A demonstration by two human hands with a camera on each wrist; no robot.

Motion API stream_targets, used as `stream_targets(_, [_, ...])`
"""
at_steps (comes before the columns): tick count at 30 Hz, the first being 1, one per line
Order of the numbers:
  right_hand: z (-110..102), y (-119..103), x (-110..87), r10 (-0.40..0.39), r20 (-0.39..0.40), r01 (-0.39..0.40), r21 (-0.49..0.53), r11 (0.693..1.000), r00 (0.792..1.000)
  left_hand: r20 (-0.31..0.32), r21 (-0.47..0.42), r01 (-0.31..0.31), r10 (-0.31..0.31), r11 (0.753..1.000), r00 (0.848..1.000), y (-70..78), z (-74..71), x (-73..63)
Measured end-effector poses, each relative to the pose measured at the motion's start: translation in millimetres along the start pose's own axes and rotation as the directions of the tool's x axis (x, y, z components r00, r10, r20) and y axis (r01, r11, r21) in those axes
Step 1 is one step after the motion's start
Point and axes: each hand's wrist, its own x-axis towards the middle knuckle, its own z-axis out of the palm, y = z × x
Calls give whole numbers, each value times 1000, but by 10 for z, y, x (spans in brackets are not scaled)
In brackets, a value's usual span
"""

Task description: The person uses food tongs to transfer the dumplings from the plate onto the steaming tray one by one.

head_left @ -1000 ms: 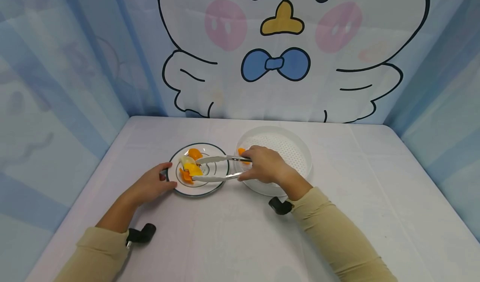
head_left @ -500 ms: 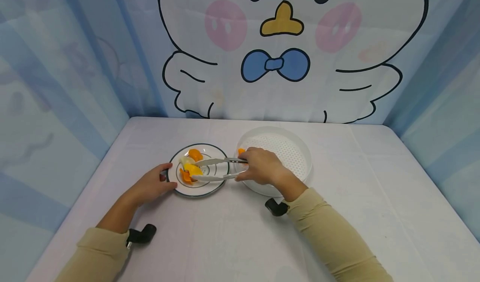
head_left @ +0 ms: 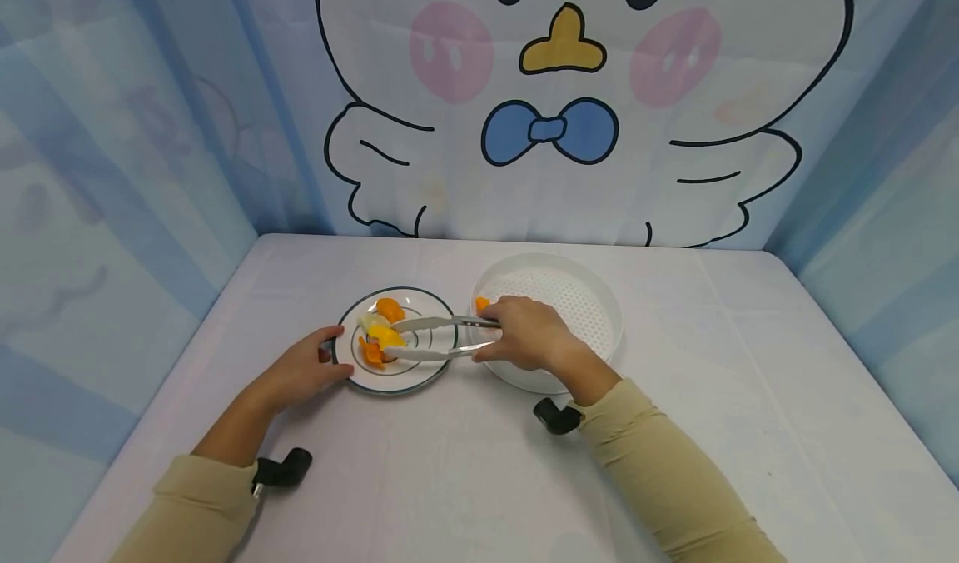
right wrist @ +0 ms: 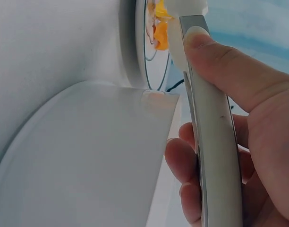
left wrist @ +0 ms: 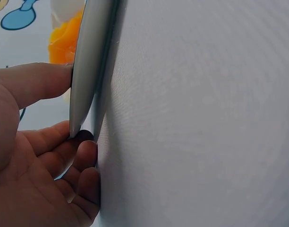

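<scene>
In the head view my left hand holds the left rim of a white plate with a dark rim line. The left wrist view shows the thumb against the plate's edge and the fingers curled below. Several orange, yellow and pale pieces lie together on the plate; their kind cannot be told. My right hand grips a pair of tongs above the round white tray. The tongs' arms stand apart over the plate, their pale tips beside the yellow piece. My right hand partly hides the tray.
The round white tray, with a dotted floor, stands right of the plate. An orange piece lies at its left side. A white cloth covers the table. Printed curtains rise at the back and sides.
My right hand and the tongs shift slightly left, then slightly back right. My left hand and the plate stay in place.
</scene>
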Motion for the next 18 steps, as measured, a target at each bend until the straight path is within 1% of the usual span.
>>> stream_targets(7, [-61,60,-78,19,-13,-19,50,999,1000,-8,9,-1,1,1000,1000,-14,13,11])
stream_targets(14, [-109,188,-158,16,-66,-11,79,997,998,-10,8,2,-2,1000,1000,-12,5,3])
stream_targets(18, [-150,277,-212,30,-97,-20,107,994,995,-14,11,-4,4,1000,1000,-8,10,4])
